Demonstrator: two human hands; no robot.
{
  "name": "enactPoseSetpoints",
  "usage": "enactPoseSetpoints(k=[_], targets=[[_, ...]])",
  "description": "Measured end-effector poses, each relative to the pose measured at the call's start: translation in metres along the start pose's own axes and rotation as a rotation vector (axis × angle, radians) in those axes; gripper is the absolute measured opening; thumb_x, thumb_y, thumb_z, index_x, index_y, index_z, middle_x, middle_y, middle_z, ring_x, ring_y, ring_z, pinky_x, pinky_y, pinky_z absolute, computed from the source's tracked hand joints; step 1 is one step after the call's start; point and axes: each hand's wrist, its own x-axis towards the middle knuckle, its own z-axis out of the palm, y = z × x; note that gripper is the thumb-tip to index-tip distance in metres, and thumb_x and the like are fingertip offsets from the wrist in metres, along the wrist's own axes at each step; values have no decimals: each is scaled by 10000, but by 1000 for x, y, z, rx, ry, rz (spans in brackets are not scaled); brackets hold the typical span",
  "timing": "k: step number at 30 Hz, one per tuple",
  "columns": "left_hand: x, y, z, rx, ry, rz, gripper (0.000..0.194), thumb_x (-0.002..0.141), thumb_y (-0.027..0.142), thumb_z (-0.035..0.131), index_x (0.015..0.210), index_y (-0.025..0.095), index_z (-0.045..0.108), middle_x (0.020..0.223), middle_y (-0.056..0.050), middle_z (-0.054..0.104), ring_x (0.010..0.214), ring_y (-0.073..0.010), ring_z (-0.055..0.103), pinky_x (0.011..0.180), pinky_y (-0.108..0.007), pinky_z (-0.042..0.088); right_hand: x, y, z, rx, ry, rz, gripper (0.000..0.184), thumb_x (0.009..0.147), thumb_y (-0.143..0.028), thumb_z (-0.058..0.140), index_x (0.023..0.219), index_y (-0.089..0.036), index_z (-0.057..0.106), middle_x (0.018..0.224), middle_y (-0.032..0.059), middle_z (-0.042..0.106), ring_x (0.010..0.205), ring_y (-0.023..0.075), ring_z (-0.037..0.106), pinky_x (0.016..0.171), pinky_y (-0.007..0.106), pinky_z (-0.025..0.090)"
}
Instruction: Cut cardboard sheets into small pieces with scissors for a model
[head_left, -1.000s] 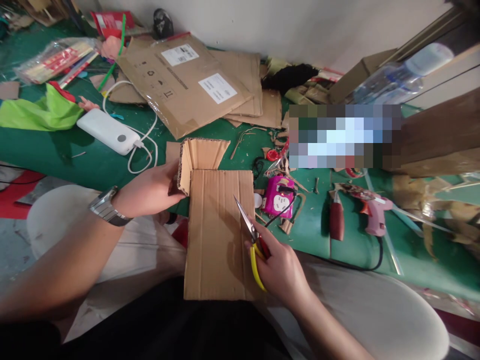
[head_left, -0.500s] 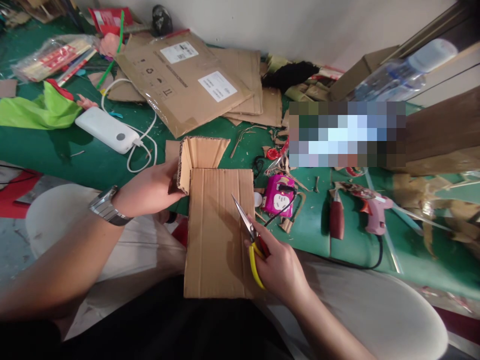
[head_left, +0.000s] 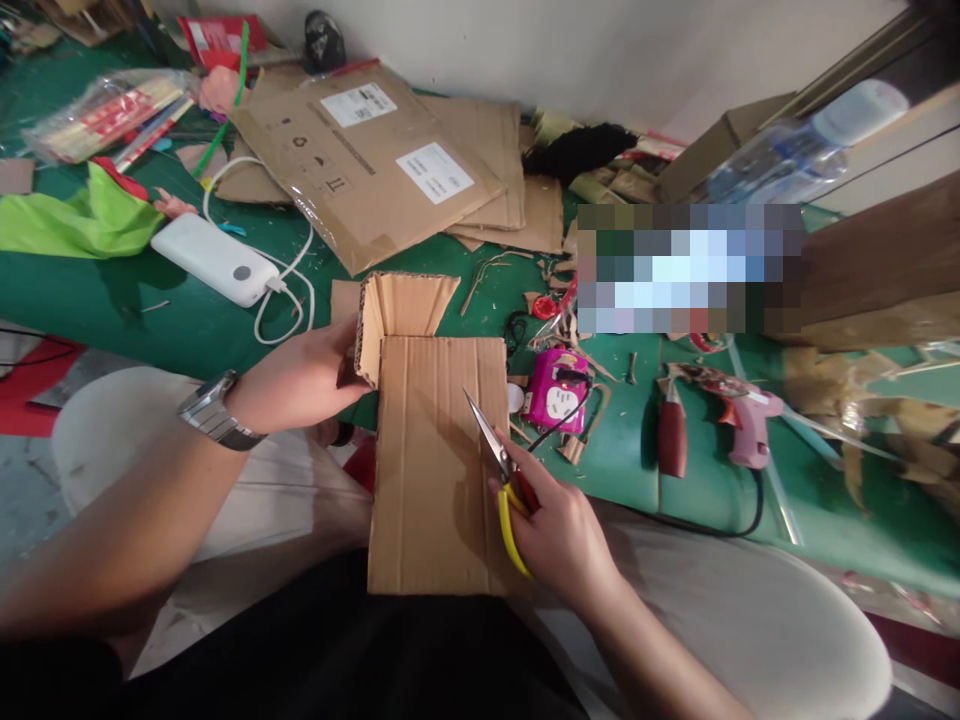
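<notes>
My left hand [head_left: 307, 378], with a metal watch on its wrist, grips a folded piece of cardboard [head_left: 409, 305] by its left side; its fingertips are hidden behind the piece. Against that piece lies a flat rectangular cardboard panel [head_left: 439, 470] with vertical creases, reaching down over my lap. My right hand [head_left: 559, 525] is closed around scissors [head_left: 504, 485] with yellow and red handles. The blades look closed, lie over the panel's right side and point up and left. Whether the blades touch the panel I cannot tell.
On the green table [head_left: 472, 265] lie a white power bank [head_left: 214, 260] with a cable, a flattened carton [head_left: 367, 160], a pink power socket block [head_left: 556, 390], a red-handled tool [head_left: 673, 440] and a pink glue gun [head_left: 750, 425]. Cardboard scraps lie around. A water bottle [head_left: 787, 150] stands back right.
</notes>
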Motion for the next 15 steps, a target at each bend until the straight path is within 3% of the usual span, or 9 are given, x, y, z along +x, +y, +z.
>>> enactPoseSetpoints(k=[5,10,12,15], targets=[[0,1,1,-9,9,3,401,946,235,665,1345,268,645,1217,-89,829,1097,-291,790,885,-384,603,0,1,0,-5,8,-9,542,1007,-348,581,1500,-167,714,847,69,853,629,221,766,599,262,524],[0,-9,-1,-17,-74,13,280,970,314,650,1240,253,699,1152,-111,837,1088,-332,794,937,-445,601,1,0,0,-16,6,-21,554,1013,-341,579,1525,-169,701,849,72,849,628,226,762,605,273,524],[0,-14,-4,-27,-108,24,248,982,350,650,1212,280,715,1196,-100,830,1169,-341,778,999,-465,591,1,1,0,-21,0,-23,564,1018,-340,577,1548,-181,685,806,58,836,631,232,765,607,276,521],[-2,-17,-13,-8,-64,37,326,983,397,669,1295,308,697,1377,-103,767,1303,-342,715,1061,-476,570,1,1,0,-19,-1,-27,575,1019,-338,575,1565,-186,671,771,45,824,638,235,772,607,278,519]])
